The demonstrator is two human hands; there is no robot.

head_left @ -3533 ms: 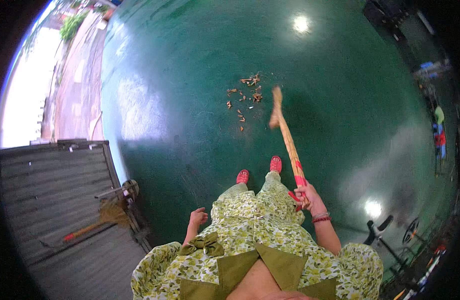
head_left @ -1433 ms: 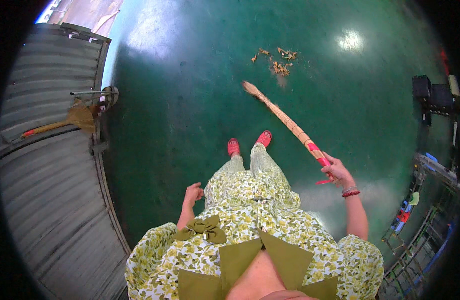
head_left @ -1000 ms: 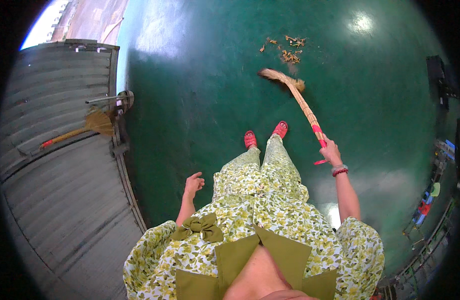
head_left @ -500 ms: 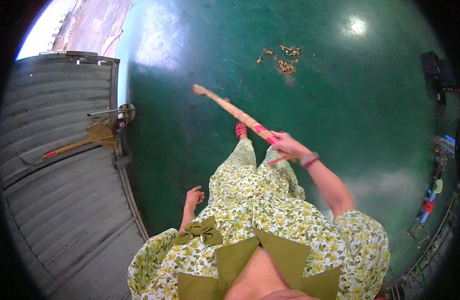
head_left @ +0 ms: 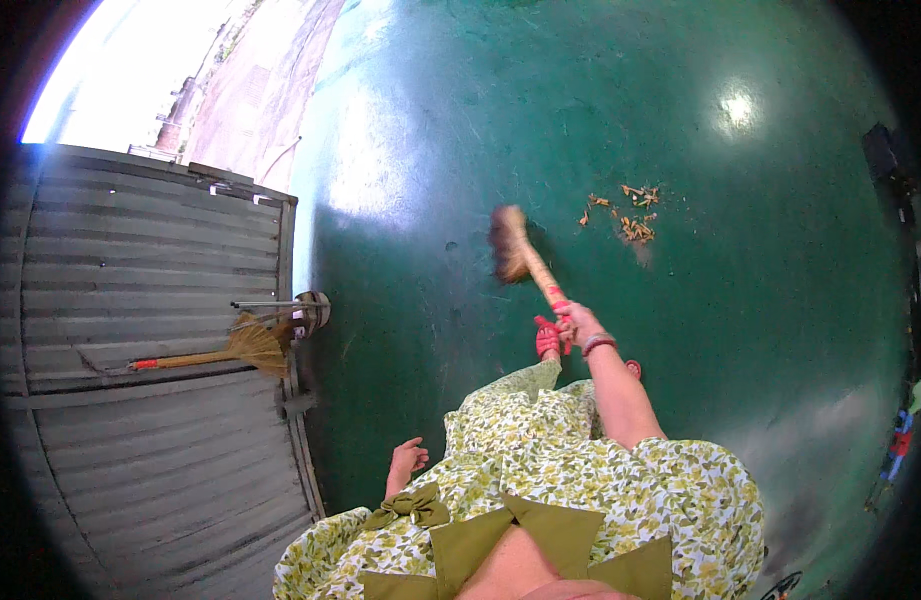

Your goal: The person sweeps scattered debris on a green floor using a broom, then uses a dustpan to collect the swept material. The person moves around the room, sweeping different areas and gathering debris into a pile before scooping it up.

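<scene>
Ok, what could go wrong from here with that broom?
Two things, in my judgement. The brown scraps lie loose in scattered bits on the green floor, so a hard stroke might spread them wider. And the broom, gripped one-handed in the right hand, has its handle close to the left red shoe in this view, so it could knock the foot.

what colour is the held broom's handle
The broom handle is tan, red near the right hand; head view.
</scene>
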